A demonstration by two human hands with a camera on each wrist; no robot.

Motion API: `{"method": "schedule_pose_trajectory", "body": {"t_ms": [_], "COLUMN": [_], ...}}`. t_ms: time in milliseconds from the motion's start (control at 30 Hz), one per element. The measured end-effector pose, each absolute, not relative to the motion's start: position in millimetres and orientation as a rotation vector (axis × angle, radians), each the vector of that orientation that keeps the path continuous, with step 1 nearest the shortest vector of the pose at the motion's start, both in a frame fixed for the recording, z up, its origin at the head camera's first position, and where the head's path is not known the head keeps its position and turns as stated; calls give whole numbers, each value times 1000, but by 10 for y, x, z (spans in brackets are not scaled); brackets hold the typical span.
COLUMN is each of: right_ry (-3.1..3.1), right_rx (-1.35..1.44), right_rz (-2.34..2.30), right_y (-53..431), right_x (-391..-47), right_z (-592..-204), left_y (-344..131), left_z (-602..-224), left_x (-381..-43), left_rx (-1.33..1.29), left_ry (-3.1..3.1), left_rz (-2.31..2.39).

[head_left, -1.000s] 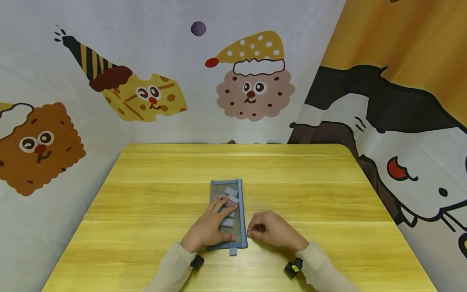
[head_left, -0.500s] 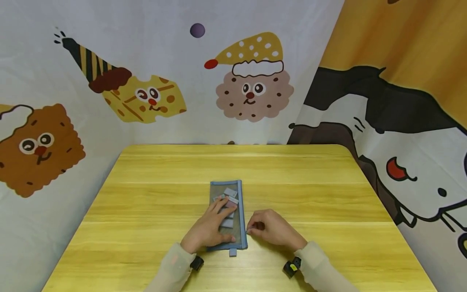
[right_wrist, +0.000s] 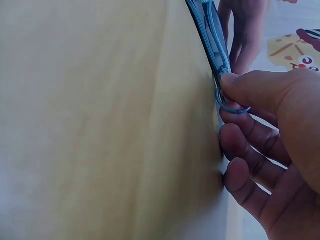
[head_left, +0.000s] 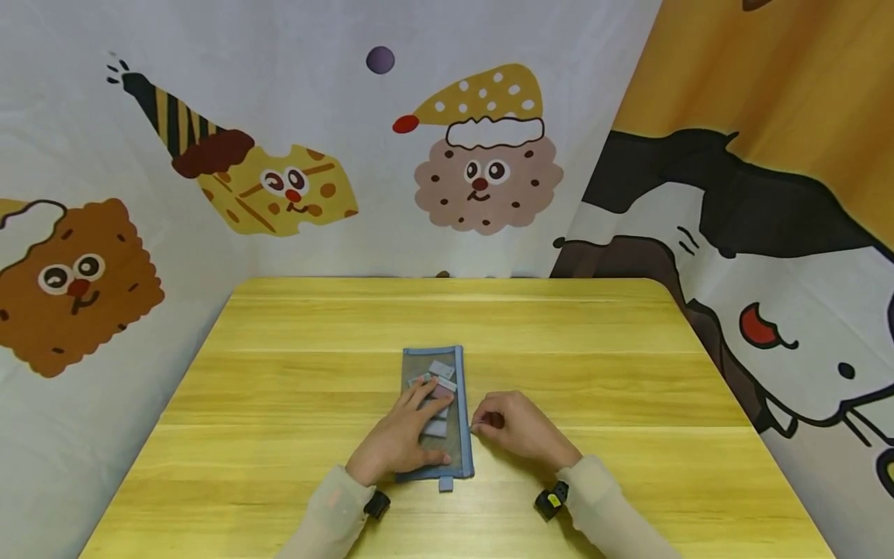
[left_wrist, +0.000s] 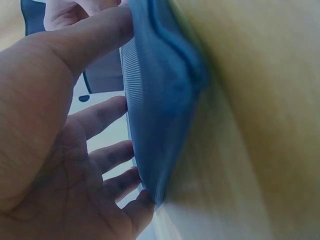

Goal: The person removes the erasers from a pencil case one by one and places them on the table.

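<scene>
A flat blue-edged mesh zipper pouch (head_left: 466, 458) lies lengthwise on the table, with several pale rectangular pieces (head_left: 436, 428) showing through its mesh. My left hand (head_left: 398, 439) rests on top of it with fingers spread. In the left wrist view the fingertips and thumb press along the blue pouch side (left_wrist: 165, 90). At the pouch's right edge, my right hand (head_left: 520, 431) pinches the zipper pull between thumb and index finger. The right wrist view shows the blue loop of that zipper pull (right_wrist: 221, 102) sticking out from the pinch; the other fingers are bent beside it.
The wooden table (head_left: 314, 318) runs back to a cartoon-printed curtain (head_left: 314, 46). A small blue tab (head_left: 445, 484) sticks out from the pouch's near end. Each wrist wears a small black camera, the left camera (head_left: 377, 505) and the right camera (head_left: 550, 501).
My right hand has slid a little away from me along the pouch's right edge, still pinching the zipper pull. The left hand and the pouch have stayed in place.
</scene>
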State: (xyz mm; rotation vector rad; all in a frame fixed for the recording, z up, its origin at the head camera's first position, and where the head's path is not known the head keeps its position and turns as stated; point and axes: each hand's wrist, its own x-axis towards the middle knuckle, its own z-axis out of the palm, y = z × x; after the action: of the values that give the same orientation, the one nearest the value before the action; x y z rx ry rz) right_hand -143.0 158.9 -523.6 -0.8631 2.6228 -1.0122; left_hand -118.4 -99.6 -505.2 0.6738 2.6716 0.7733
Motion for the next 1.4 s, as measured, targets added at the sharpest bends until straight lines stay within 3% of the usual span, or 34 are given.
{"method": "schedule_pose_trajectory", "body": {"t_ms": [1400], "right_ry": [2729], "right_rx": [-760], "right_rz": [-1023], "right_y": [1530], "right_x": [-1704], "right_z": [-5256], "left_y": [-997], "left_z": [-5091], "left_x": [-1175], "left_rx": [673], "left_ry": [2681], "left_rz": [772]}}
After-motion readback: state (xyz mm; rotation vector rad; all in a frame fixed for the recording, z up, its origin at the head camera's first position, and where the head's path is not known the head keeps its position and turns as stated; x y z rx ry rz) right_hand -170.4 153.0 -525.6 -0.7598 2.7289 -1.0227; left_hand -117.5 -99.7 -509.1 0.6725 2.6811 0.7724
